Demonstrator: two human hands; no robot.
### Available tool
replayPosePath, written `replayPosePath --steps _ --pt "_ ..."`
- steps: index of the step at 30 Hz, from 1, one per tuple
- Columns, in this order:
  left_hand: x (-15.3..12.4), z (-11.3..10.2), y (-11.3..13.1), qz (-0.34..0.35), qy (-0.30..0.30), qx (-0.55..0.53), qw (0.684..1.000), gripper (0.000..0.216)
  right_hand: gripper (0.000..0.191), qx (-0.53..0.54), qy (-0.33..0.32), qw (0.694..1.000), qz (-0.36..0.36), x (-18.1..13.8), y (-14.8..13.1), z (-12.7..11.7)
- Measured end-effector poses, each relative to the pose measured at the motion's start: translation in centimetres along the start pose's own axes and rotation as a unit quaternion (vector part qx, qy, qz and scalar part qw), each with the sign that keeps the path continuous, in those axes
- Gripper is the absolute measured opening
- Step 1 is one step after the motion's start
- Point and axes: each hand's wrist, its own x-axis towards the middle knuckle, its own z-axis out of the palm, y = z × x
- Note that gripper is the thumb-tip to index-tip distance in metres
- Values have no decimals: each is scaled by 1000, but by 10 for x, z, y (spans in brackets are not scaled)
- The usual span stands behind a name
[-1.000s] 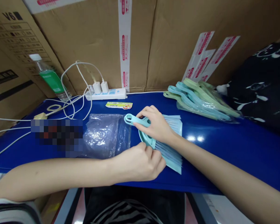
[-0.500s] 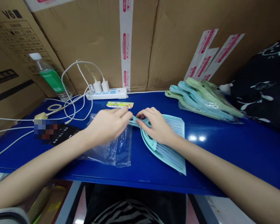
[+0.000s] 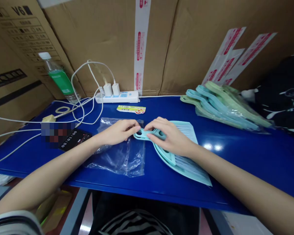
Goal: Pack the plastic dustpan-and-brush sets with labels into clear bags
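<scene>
A light blue hand brush and dustpan set (image 3: 186, 160) lies on the blue table (image 3: 247, 163), handle pointing left. My right hand (image 3: 170, 137) is closed over the handle and the top of the set. My left hand (image 3: 117, 132) pinches the mouth of a clear plastic bag (image 3: 122, 156) right at the handle's tip. The bag lies flat, to the left of the set.
A pile of bagged blue and green sets (image 3: 222, 104) lies at the back right by a dark bag (image 3: 284, 94). A power strip (image 3: 117, 96) with chargers and white cables, a green-labelled bottle (image 3: 60, 78), a small label (image 3: 131, 109) and a phone (image 3: 73, 138) sit left. Cardboard boxes (image 3: 186, 42) stand behind.
My left hand moved from the near edge of the brush up to the bag's opening at the handle tip. My right hand stayed on the handle. The view shifted slightly.
</scene>
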Motion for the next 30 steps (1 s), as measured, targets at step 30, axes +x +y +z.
replayPosePath --steps 30 --pt "2 12 -9 -119 -70 -327 935 15 10 42 -1 995 88 1 -8 5"
